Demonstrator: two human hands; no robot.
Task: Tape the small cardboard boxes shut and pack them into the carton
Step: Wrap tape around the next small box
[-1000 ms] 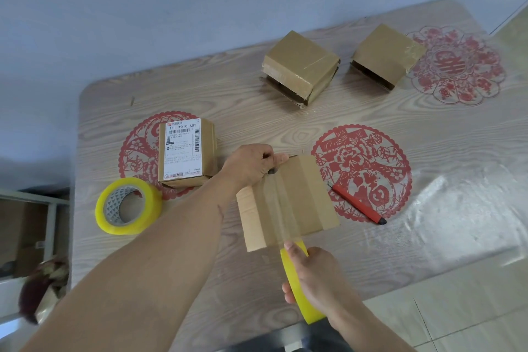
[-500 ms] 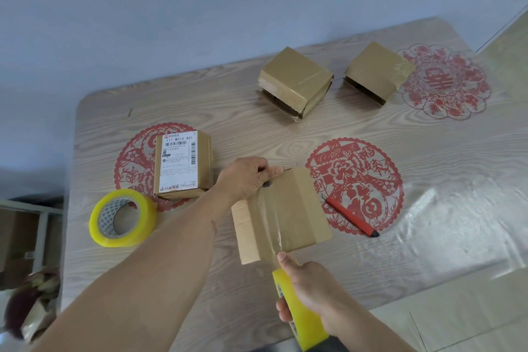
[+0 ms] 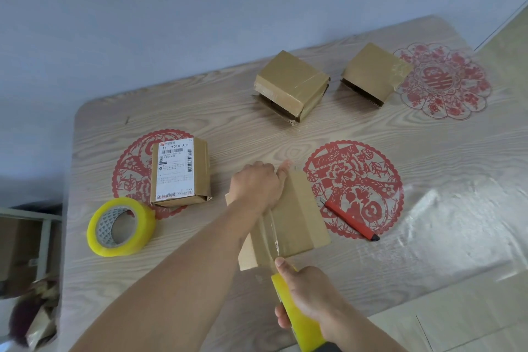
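A small brown cardboard box (image 3: 297,217) lies on the table in front of me. My left hand (image 3: 257,187) rests on its far end, fingers pressing the clear tape onto the box top. A strip of clear tape runs down the top toward the yellow tape roll (image 3: 297,320), which my right hand (image 3: 308,294) grips just past the box's near edge. Three more small boxes stand on the table: one with a white label (image 3: 180,174) at left, one at the back centre (image 3: 291,84) and one at the back right (image 3: 374,74).
A second yellow tape roll (image 3: 121,227) lies at the left near the table edge. A red utility knife (image 3: 350,218) lies right of the box on a red paper-cut decal (image 3: 354,188). The wooden table (image 3: 428,180) ends close to my body.
My left hand has slid over the far part of the box top, now covering more of it. My right hand still holds the roll at the near edge. The view has shifted.
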